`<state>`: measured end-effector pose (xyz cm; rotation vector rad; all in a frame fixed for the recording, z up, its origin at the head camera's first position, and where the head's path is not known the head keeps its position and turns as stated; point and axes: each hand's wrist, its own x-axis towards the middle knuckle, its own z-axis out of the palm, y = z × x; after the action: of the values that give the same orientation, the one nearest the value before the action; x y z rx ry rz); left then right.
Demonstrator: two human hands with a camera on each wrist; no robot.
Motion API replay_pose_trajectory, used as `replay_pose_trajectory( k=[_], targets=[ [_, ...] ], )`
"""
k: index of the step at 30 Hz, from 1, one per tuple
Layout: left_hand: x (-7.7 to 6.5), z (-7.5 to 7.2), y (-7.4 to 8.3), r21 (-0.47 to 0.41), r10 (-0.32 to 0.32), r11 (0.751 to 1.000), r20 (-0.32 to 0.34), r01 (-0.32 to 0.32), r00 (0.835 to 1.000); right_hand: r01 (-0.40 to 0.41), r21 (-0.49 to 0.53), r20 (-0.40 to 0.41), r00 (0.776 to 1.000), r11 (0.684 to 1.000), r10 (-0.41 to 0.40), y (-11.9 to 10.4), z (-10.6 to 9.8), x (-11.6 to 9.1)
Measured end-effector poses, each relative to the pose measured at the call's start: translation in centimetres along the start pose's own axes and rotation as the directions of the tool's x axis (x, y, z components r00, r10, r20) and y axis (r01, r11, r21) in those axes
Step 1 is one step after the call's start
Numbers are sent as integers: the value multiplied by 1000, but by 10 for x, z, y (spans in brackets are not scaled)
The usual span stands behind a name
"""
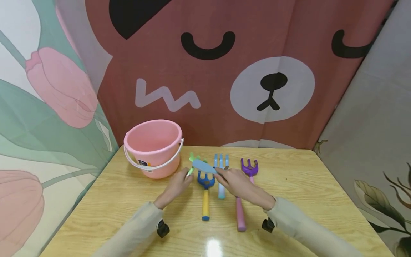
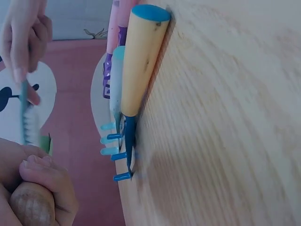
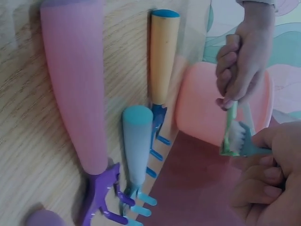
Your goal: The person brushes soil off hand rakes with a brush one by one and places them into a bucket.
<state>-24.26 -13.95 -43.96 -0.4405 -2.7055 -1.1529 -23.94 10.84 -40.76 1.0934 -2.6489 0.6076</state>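
Note:
My left hand (image 1: 177, 182) grips the handle of a small green garden rake (image 3: 228, 132), its tines pointing away from me. My right hand (image 1: 237, 182) pinches a light blue brush (image 1: 203, 166). In the right wrist view the brush's white bristles (image 3: 236, 135) touch the green rake head. Below the hands on the table lie a blue hand fork with a yellow handle (image 1: 206, 205), a light blue fork (image 1: 221, 191), and a purple fork (image 1: 249, 167). A second pink handle (image 1: 240, 216) lies nearer me, its head hidden by my right hand in the head view.
A pink bucket (image 1: 154, 157) with a white handle stands at the table's back left, just left of the tools. The wooden table (image 1: 289, 200) ends at a curtain (image 1: 205, 125) printed with a bear; patterned cloth hangs at both sides.

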Motion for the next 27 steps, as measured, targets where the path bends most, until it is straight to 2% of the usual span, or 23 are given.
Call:
replay_pose_trajectory(
  k=[8,16,20,23,27],
  targets=[
    [-2,-3,4,-21,-31,999,33,31,999,-39,16,14,999,999,39,6,6,-7],
    [-1,-8,0,-32,-37,999,11,37,999,-65,28,37,997,997,64,6,0,-10],
    [1,-11,-2,-67,-56,996,16,57,998,-59,-1,38,997,998,59,7,-2,-12],
    [1,-12,-3,-67,-66,995,16,67,998,-50,-35,17,999,998,51,7,-5,-13],
    [1,-11,-4,-57,-58,997,4,58,998,-52,-29,-22,998,998,51,7,-7,-11]
  ],
)
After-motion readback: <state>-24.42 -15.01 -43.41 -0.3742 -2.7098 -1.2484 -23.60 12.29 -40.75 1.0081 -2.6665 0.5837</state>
